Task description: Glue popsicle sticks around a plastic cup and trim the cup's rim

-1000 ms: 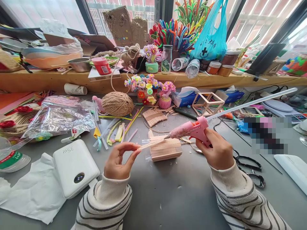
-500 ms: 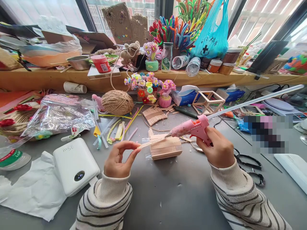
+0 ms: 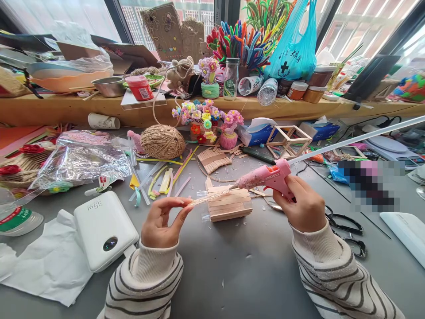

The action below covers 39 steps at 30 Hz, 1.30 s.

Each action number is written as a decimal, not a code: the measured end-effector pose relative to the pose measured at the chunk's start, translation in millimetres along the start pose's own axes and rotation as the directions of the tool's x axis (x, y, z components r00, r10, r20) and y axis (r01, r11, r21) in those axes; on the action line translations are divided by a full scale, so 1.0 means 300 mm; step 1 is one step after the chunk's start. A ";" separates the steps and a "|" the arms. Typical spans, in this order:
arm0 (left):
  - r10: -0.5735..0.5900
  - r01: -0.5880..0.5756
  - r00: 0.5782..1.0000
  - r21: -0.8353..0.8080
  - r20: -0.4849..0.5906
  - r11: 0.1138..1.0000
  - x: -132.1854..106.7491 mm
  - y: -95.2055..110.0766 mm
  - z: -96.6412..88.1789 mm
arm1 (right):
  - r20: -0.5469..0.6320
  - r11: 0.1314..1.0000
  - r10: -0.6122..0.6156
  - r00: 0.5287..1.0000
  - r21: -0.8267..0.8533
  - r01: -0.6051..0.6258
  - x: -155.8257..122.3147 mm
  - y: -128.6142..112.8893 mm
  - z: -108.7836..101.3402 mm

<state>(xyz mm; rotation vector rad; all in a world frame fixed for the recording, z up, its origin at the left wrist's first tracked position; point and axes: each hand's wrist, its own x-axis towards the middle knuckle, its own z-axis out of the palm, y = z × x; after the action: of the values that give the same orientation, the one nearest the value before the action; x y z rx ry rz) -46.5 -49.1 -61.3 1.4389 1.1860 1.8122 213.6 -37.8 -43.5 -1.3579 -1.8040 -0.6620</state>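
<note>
Glue gun (image 3: 264, 178) in pink plastic, marked ANDELI, is held by the right hand (image 3: 303, 204), whose grip is wrapped around the handle on the right of the tabletop's middle (image 3: 232, 274). A long translucent glue stick (image 3: 352, 140) runs from the back of the gun up toward the tabletop's far right corner. The left hand (image 3: 163, 222), left of the middle, has its grip pinched on one end of a thin pale stick (image 3: 205, 200), thumb and fingers together on it. The nozzle points left, at the stick's other end; whether the two touch, I cannot tell.

Behind the stick, at the middle of the tabletop, lies a block covered in wooden slats (image 3: 229, 207), with clear plastic showing at its left side. Farther toward the far edge are a fanned row of wooden sticks (image 3: 214, 160), a ball of twine (image 3: 162, 141) and, to the right, an open wooden frame (image 3: 288, 141).

Toward the left edge, a white power bank (image 3: 105, 232) rests beside a crumpled white tissue (image 3: 48, 263). Black scissor handles (image 3: 348, 227) lie just beyond the right wrist, on the side of the right edge. Along the far edge runs a ledge (image 3: 206, 104), where a blue plastic bag (image 3: 292, 55) stands near a clear glass bottle (image 3: 230, 79).
</note>
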 end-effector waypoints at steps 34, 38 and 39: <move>-0.330 0.276 0.936 -0.332 -0.118 0.902 0.039 -0.033 -0.042 | 0.489 0.880 0.475 0.732 -0.270 -0.390 0.021 0.140 0.309; -0.350 0.297 0.930 -0.332 -0.112 0.895 0.041 -0.019 -0.035 | 0.486 0.867 0.498 0.718 -0.308 -0.392 0.018 0.123 0.305; -0.348 0.297 0.931 -0.327 -0.109 0.897 0.042 -0.019 -0.035 | 0.483 0.863 0.504 0.716 -0.316 -0.395 0.016 0.122 0.304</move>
<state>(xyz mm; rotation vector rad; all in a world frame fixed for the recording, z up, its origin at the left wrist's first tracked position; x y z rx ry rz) -60.8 -39.3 -60.7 0.8727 1.0878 1.8047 223.4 46.5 -92.9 -2.2101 -1.7333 -0.1715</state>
